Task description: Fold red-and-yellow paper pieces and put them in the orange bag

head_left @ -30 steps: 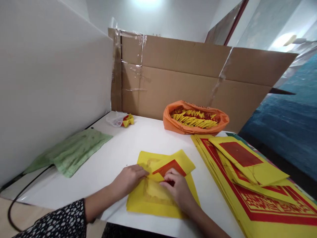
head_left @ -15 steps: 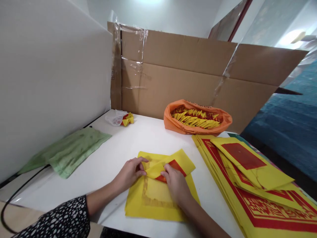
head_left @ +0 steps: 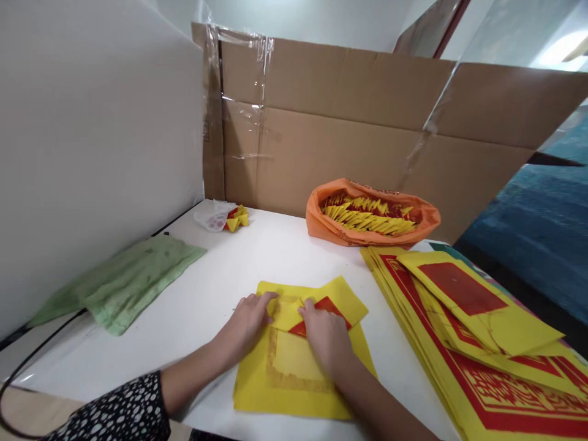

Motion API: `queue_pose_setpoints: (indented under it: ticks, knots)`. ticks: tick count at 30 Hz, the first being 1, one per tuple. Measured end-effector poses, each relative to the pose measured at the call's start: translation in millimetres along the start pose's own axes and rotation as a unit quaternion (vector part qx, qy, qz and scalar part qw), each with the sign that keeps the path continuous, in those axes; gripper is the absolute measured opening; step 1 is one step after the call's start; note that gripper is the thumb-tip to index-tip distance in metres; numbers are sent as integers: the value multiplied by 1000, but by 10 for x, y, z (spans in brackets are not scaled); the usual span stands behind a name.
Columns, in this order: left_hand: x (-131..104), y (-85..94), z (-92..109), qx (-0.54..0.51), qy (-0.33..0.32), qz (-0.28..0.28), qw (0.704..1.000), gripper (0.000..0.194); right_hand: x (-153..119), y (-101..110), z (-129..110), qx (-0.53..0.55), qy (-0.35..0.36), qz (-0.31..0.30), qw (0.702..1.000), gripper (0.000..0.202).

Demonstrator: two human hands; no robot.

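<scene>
A partly folded sheet of yellow paper with a red patch (head_left: 348, 301) lies slantwise over a larger yellow square of paper (head_left: 255, 383) on the table in front of me. My left hand (head_left: 247, 323) pinches the left end of the folded sheet between thumb and forefinger. Near its middle, my right hand (head_left: 327, 338) is closed on the same sheet, thumb pressing beside the red patch. A small turned-up corner shows between the hands. The square beneath has a faint brownish frame, partly covered by my right hand and forearm.
On the right lies a stack of yellow and red printed papers (head_left: 463, 392). An orange bag (head_left: 316, 228) full of folded yellow-red pieces stands before a cardboard wall (head_left: 331, 79). Leftward are a green cloth (head_left: 138, 275), a black cable (head_left: 34, 343) and a clear plastic bag (head_left: 211, 215).
My left fingers have closed in over the sheet's left end, and a small corner now stands up by my right thumb. The view has shifted slightly.
</scene>
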State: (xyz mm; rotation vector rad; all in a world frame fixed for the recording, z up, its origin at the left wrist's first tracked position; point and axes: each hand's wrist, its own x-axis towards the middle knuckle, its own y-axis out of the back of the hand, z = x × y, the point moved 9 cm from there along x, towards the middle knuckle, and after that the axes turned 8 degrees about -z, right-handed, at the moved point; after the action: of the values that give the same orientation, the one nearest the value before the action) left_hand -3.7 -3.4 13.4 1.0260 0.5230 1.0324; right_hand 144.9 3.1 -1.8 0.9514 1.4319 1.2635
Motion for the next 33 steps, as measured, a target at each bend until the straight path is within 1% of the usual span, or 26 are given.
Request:
queue_pose_setpoints:
  ticks: [3,5,7,9,10,12,13,14,17,18,20,23,24,27,29,31,33]
  knots:
    - [-18,63,160,49,-26,1,998,35,-8,-4,-1,-21,-16,7,1000,21]
    - [-42,49,291,87,-50,-12,995,29,-21,1,-10,-35,-26,23,999,22]
    - [-97,-49,475,122,-106,-34,986,26,-30,9,-20,-42,-33,36,998,23]
    - [-179,-203,630,166,-159,-48,972,31,-37,30,-14,-40,-37,46,997,23]
    - [-217,-287,675,192,-170,-50,965,35,-48,52,2,-35,-39,53,997,22]
    - [-266,-433,687,232,-152,-51,959,43,-102,121,33,-17,-28,81,996,17]
    - [-283,-492,677,240,-135,-54,960,45,-153,156,37,-8,-9,99,995,13]
    - [-296,-539,668,238,-119,-59,962,46,-223,180,32,-1,20,117,993,11]
    - [-312,-607,686,213,-92,-75,970,51,-537,152,21,25,116,164,979,20]
    - [-307,-608,711,205,-92,-79,971,53,-657,119,45,40,136,183,973,22]
    - [-273,-578,770,194,-97,-85,972,56,-867,23,123,76,152,210,963,28]
    - [-166,-474,872,194,-124,-89,969,54,-1048,-117,230,129,151,218,955,35]
    - [-122,-435,914,195,-142,-92,966,50,-1069,-149,260,149,144,214,955,37]
    - [-21,-342,1039,184,-226,-116,950,34,-1049,-211,344,218,106,189,952,40]
    - [21,-314,1059,164,-264,-142,940,32,-1010,-227,389,267,80,174,944,38]
    - [65,-287,1011,145,-272,-154,939,34,-978,-226,432,321,63,159,931,36]
    - [105,-270,928,130,-270,-151,942,35,-965,-216,481,384,50,141,911,35]
